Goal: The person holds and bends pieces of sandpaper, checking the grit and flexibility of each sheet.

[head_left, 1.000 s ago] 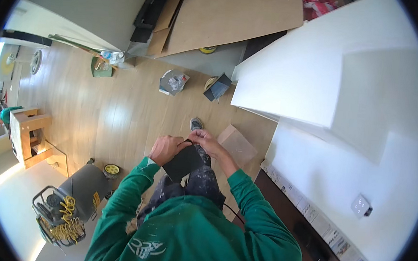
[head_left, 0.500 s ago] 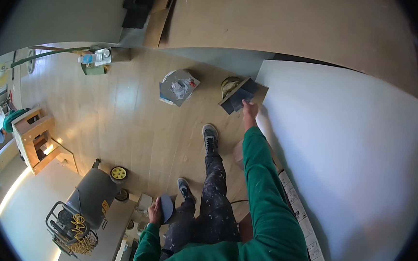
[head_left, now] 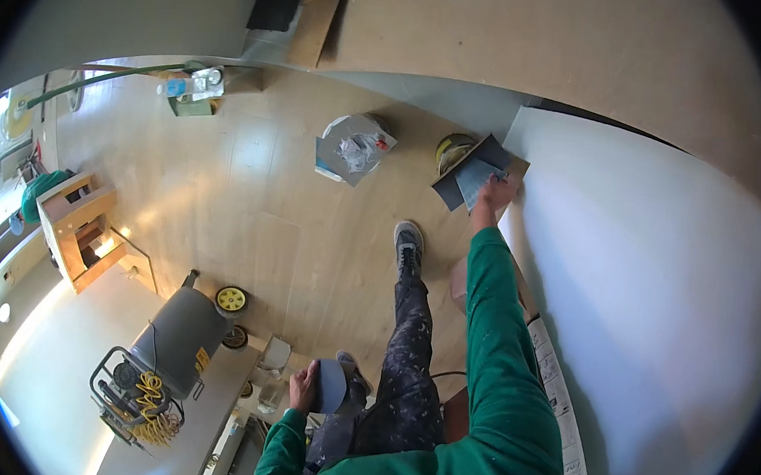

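Observation:
My left hand [head_left: 303,386] is closed on the edge of a flat grey piece with a rounded outline [head_left: 329,386], held low beside my left leg. My right arm reaches far forward. At its end, my right hand [head_left: 496,193] grips the edge of a thin blue-grey sheet [head_left: 475,181], with the fingertips partly hidden. Beneath that sheet lie darker flat sheets [head_left: 448,192] and a brown board [head_left: 518,166], resting against or over a round yellowish container [head_left: 451,150] on the floor.
A bin of crumpled paper [head_left: 358,151] stands left of the container. A large white panel [head_left: 642,282] runs along my right. To the left are a grey air compressor [head_left: 181,334] with a coiled yellow hose, a wooden stand [head_left: 81,225] and plastic bottles [head_left: 192,86].
The view has shifted, so the scene sits farther right. The sheet under my right hand now looks lighter and tilted differently. My left hand still holds the grey piece.

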The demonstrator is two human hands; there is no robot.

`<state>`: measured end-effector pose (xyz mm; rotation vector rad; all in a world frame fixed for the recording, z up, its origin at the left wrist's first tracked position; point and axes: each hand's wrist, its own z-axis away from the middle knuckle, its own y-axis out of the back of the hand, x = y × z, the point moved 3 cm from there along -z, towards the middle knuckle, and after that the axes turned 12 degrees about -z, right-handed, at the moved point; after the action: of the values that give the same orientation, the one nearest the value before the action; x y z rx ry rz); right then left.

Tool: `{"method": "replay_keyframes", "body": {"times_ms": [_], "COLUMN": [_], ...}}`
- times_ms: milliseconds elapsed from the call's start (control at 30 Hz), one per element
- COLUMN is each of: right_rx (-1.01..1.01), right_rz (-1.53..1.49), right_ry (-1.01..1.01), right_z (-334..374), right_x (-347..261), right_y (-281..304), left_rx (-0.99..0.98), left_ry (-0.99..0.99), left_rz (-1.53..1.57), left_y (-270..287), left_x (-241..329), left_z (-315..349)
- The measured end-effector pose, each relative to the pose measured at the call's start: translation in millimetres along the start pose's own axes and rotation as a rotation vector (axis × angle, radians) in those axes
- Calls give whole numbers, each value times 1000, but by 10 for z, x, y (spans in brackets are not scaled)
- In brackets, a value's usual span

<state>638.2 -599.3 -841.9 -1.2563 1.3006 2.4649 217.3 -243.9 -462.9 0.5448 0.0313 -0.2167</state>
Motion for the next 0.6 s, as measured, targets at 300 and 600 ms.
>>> {"method": "replay_keyframes", "body": {"times_ms": [300,600], "right_rx": [-283,-1101], "right_rz": [-666,-296], "right_ry": [-393,-687], "right_z": [303,2368], "right_x": [-100,-938], "right_y": [920,2824], "left_rx": [49,277], "left_ry": [-269,-656], "left_rz": [74,211], "left_y": [332,1640], "left_x": [-251,-808], "left_z": [51,778]}}
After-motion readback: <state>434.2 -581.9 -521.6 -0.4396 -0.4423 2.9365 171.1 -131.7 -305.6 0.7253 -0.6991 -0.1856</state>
